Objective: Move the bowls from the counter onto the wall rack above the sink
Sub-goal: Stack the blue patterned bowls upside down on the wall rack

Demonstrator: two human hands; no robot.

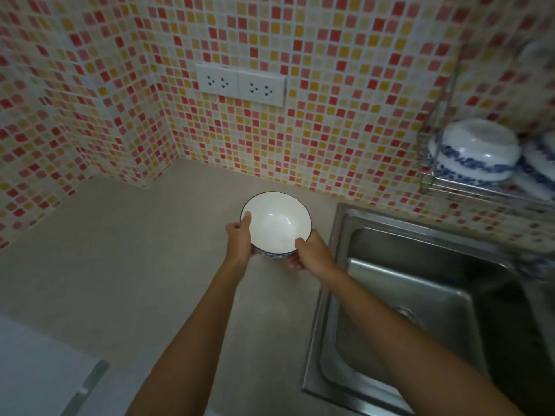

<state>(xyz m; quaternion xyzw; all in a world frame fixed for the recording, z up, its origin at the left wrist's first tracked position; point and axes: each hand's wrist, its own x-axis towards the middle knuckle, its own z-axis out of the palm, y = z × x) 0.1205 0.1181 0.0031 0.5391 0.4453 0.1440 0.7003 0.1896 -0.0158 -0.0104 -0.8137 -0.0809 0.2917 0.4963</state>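
A white bowl (pixel 276 225) with a dark rim and blue pattern outside sits upright near the back of the grey counter (pixel 135 250). My left hand (pixel 238 240) grips its left side, thumb over the rim. My right hand (pixel 312 250) grips its lower right side, thumb on the rim and fingers underneath. At the upper right, the metal wall rack (pixel 444 178) hangs above the sink and carries an upside-down white bowl with a blue band (pixel 474 150). A second such bowl (pixel 540 166) shows partly at the frame's right edge.
A steel sink (pixel 420 310) lies to the right of the bowl, under the rack. A double wall socket (pixel 240 84) is set in the mosaic tiles behind the counter. A pale surface with a grey edge (pixel 45 370) is at the lower left.
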